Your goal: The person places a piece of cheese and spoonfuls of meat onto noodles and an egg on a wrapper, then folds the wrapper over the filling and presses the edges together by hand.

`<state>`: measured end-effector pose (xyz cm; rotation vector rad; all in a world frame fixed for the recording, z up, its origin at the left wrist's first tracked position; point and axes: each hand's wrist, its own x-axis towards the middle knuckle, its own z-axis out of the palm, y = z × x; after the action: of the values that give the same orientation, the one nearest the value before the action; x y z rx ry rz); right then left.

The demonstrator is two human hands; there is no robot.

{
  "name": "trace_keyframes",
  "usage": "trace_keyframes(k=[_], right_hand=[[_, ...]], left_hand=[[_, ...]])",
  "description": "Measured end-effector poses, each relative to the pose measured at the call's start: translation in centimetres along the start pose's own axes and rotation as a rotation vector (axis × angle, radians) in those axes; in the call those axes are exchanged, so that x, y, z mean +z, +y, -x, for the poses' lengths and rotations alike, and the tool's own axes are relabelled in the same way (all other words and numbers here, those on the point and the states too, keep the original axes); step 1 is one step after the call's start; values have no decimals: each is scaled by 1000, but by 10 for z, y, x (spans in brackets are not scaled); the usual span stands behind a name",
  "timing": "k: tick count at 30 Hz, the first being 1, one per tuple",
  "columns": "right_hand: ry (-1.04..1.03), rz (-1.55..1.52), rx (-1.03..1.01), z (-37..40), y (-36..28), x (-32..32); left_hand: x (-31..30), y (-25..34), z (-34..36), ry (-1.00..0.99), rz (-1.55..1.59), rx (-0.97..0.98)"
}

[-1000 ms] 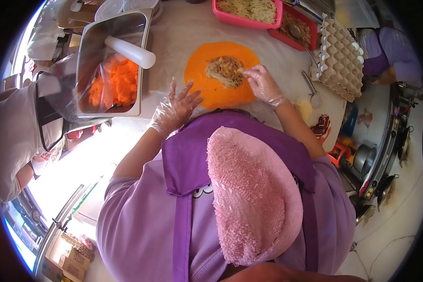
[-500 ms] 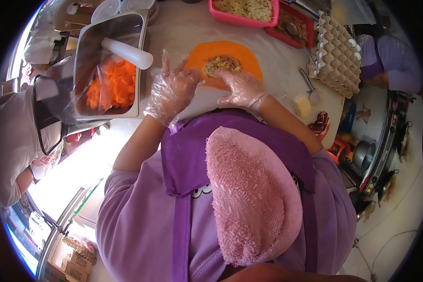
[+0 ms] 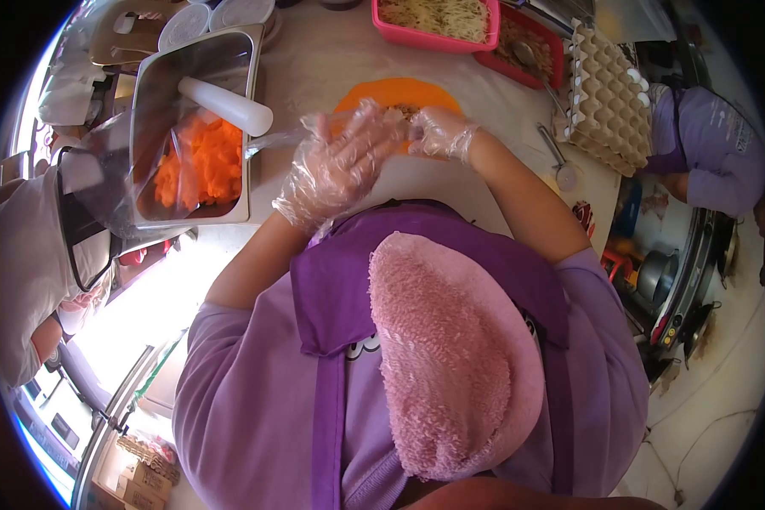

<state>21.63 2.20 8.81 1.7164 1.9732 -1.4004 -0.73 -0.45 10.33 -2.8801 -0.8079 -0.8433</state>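
A flat orange dough sheet (image 3: 397, 87) lies on the work table, with a shredded filling (image 3: 406, 111) on its middle, now mostly hidden behind my hands. My left hand (image 3: 340, 166), in a clear plastic glove, is held over the near left part of the sheet, fingers stretched out and holding nothing. At the sheet's near right side is my right hand (image 3: 444, 134), gloved too. Its fingers are curled together beside the filling; what is between them, if anything, is hidden.
At left, a steel pan (image 3: 251, 183) holds orange dough lumps (image 3: 200, 161) and a white rolling pin (image 3: 225, 106). Pink tub (image 3: 433, 38), red tub (image 3: 503, 68) with a spoon, egg trays (image 3: 605, 102) and a metal utensil (image 3: 557, 157) stand beyond and right. Another person (image 3: 714, 144) is at far right.
My left hand has moved right, over the sheet's near side, its fingers stretching out. My right hand has shifted slightly up and right, fingers curling in. The filling is more covered.
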Motion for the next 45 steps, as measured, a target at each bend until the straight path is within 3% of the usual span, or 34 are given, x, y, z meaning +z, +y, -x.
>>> trace_keyframes(k=[1,3,5,9,22,24,31,34,36,42,43,45], right_hand=[[0,-2,1,-5,3,-6],[14,-35,-24,-15,8,-16],[-16,-69,74,-17,1,-29],[-42,1,-45,-42,13,-50],[-90,278,-61,-84,9,-82],[-102,314,-72,-87,10,-85],[30,338,19,-87,12,-78],[111,362,104,-74,3,-73],[145,399,108,-66,0,-71],[66,450,4,-35,-17,-50],[70,450,5,-25,-23,-43],[22,451,10,-5,-33,-31]], left_hand=[[8,-1,9,-1,1,1],[35,-4,33,-345,487,211],[78,-9,59,-420,490,228],[125,-7,85,-513,460,211],[130,0,59,-511,304,-23],[132,0,62,-502,264,-201],[139,-3,68,-413,226,-267],[138,-6,61,-237,308,-296],[116,-16,25,105,353,-374],[47,-55,-78,345,515,-648],[39,-55,-85,345,515,-644],[25,-49,-93,3,477,-727]])
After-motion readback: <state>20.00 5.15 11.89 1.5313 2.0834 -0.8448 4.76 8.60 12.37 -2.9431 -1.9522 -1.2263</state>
